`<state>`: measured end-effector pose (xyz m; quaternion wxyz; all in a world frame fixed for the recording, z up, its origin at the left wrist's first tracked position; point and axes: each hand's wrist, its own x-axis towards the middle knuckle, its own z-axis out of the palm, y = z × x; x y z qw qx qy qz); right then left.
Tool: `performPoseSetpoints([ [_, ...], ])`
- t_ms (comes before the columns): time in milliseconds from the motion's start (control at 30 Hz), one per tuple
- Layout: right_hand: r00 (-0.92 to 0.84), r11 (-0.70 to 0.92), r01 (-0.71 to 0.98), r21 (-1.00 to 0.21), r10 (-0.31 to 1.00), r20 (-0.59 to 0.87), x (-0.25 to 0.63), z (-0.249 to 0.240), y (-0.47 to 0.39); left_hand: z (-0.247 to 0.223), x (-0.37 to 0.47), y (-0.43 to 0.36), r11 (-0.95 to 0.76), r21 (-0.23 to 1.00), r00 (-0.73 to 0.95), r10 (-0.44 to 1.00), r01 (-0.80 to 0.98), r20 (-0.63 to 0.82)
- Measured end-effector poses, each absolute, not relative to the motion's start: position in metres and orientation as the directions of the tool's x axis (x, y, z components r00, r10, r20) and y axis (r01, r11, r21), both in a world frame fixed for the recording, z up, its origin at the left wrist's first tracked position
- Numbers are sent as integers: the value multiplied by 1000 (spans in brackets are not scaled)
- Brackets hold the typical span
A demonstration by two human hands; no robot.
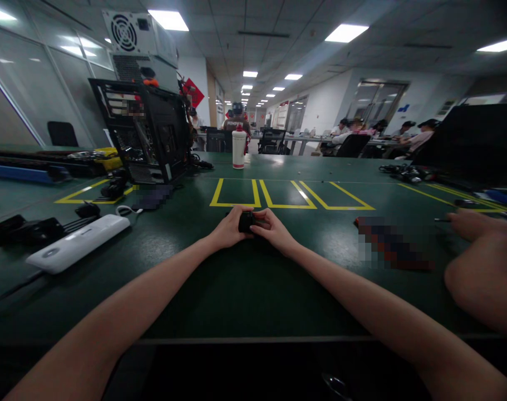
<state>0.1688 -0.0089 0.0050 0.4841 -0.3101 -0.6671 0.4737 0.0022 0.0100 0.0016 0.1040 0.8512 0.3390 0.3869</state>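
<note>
A small black object (245, 221) is held between both hands, above the green table (245, 289) and just in front of the yellow tape outlines. My left hand (230, 228) wraps round its left side, with the thumb below. From the right, my right hand (274, 229) pinches it with thumb and fingers. The object's exact kind is too small to tell, and its left part is hidden by my left fingers.
At left lie a white power strip (80, 242) and black cables; an open computer case (147, 131) stands behind. A white bottle (239, 147) stands farther back. At right are a blurred dark-and-red item (393, 243), a co-worker's arm (485, 267) and a black monitor (478, 139).
</note>
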Motion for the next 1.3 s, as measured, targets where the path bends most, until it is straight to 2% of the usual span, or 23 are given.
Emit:
performPoseSetpoints([
  [300, -287, 354, 5, -935, 897, 337, 167, 7, -10, 1, 2, 11, -744, 452, 474, 664, 492, 578],
  [467, -320, 338, 38, -940, 896, 309, 169, 6, -8, 2, 2, 10, -738, 460, 470, 671, 493, 574],
  [867, -287, 329, 30, -944, 907, 307, 171, 4, -8, 4, 3, 8, -735, 474, 467, 675, 484, 570],
  [1167, -365, 346, -9, -938, 872, 326, 171, 7, -10, 5, 4, 7, -748, 461, 471, 661, 478, 584],
  [1300, -333, 345, 29, -938, 888, 316, 171, 8, -11, 4, 3, 8, -747, 459, 472, 662, 482, 582],
])
